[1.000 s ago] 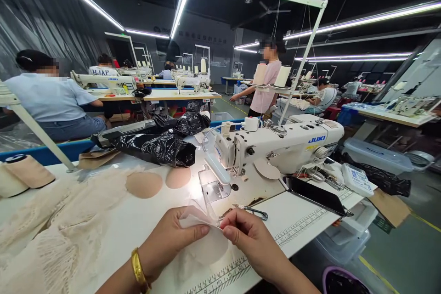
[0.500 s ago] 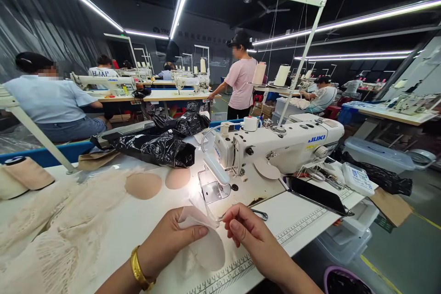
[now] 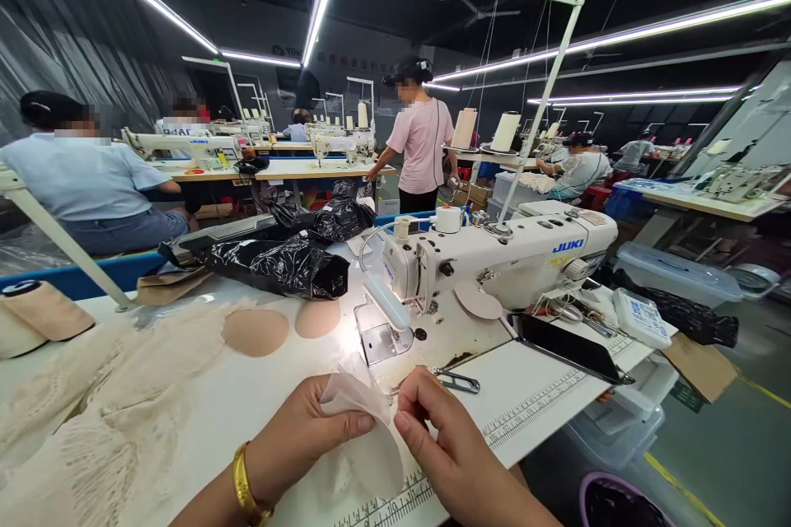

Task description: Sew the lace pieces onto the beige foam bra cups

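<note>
My left hand [image 3: 302, 432], with a gold bangle at the wrist, pinches a thin pale fabric piece [image 3: 364, 428] at the table's near edge. My right hand [image 3: 436, 432] grips the same piece from the right, fingers curled. Small thread snips [image 3: 454, 381] lie just beyond my right fingers. The white JUKI sewing machine [image 3: 494, 259] stands behind, its needle plate [image 3: 386, 339] lit. Two beige round pads [image 3: 255, 331] rest on the table to the left.
Cream lace fabric [image 3: 92, 420] is heaped at the left. Black plastic bags [image 3: 278, 263] lie behind the pads. A dark phone [image 3: 565, 346] and white control box [image 3: 639, 319] sit right of the machine. A person in pink [image 3: 420, 148] stands beyond; others sit at machines.
My right hand let go briefly, then closed on the fabric piece again nearer my left thumb. The person in pink walked left along the aisle.
</note>
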